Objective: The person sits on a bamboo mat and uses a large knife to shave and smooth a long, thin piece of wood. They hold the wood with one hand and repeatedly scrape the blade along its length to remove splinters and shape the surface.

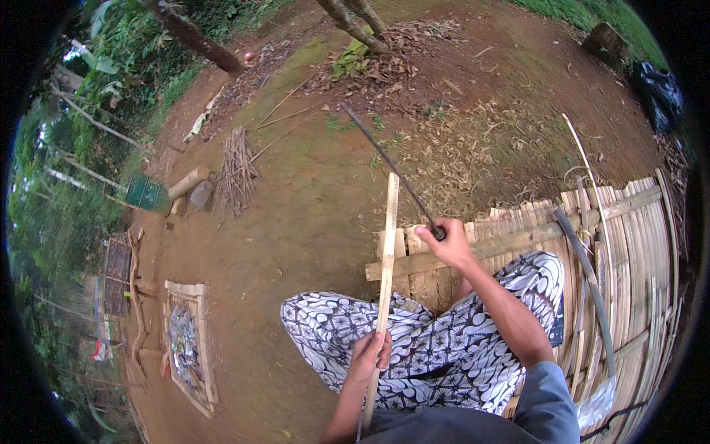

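A long, pale bamboo strip [386,266] runs upward from my lap, leaning slightly right at its far end. My left hand [369,353] is closed around its lower part. In my right hand [448,243], fingers wrapped about the dark handle, is a long knife [386,157]. Its thin dark blade points away to the upper left. The blade passes close to the strip's far end; whether they touch I cannot tell. Patterned black-and-white cloth [436,355] covers my folded legs beneath both hands.
I sit on a bamboo slat platform [629,237], where a curved grey blade-like strip [592,281] lies at right. Pale shavings [473,155] litter the ground ahead. A bundle of sticks [237,166], a green drum [146,194] and a wood-framed pit [209,362] are at left.
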`<state>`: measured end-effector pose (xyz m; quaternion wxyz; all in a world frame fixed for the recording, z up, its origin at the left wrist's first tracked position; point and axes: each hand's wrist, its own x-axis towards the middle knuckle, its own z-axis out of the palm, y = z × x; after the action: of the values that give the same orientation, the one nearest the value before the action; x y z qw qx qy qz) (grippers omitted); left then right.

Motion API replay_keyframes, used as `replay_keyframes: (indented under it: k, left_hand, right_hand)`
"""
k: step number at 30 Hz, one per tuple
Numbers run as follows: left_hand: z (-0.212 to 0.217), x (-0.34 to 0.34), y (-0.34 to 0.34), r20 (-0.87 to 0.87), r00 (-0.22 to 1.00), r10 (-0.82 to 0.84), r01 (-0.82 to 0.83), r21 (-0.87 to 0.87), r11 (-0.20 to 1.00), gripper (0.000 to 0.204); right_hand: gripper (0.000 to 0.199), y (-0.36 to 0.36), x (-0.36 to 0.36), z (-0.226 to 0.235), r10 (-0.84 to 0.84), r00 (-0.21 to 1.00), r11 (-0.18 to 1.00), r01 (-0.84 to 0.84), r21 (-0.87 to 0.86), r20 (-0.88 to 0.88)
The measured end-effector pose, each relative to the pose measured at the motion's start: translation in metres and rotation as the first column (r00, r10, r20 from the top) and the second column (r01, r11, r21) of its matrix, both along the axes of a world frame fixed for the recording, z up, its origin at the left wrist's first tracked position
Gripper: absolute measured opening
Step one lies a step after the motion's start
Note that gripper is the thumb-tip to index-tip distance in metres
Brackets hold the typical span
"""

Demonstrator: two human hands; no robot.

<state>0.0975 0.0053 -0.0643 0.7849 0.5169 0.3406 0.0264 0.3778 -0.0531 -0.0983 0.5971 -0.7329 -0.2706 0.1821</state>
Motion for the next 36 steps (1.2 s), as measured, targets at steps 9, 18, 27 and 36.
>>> replay_keyframes:
  k: [9,18,27,36]
  left_hand:
    - [0.0,0.018,-0.022,-0.053,0.997,-0.053,0.055,0.025,0.998,0.024]
    - [-0.009,0.058,0.0,0.082,0.996,-0.041,0.046,-0.07,0.996,0.05]
    - [0.018,0.064,0.023,0.164,0.986,0.001,0.041,-0.255,0.966,0.041]
    - [0.046,0.035,-0.003,-0.021,0.997,0.08,-0.078,0.101,0.992,0.041]
  right_hand:
    - [0.039,-0.001,-0.006,0.006,0.075,0.989,0.995,-0.067,0.07,-0.126]
    - [0.042,-0.001,-0.018,0.003,0.107,0.984,0.986,-0.087,0.142,-0.142]
    - [0.054,-0.008,-0.022,0.012,0.334,0.88,0.94,-0.287,-0.183,0.338]
    - [0.058,-0.006,-0.017,0.011,0.302,0.773,0.953,-0.247,-0.173,0.558]
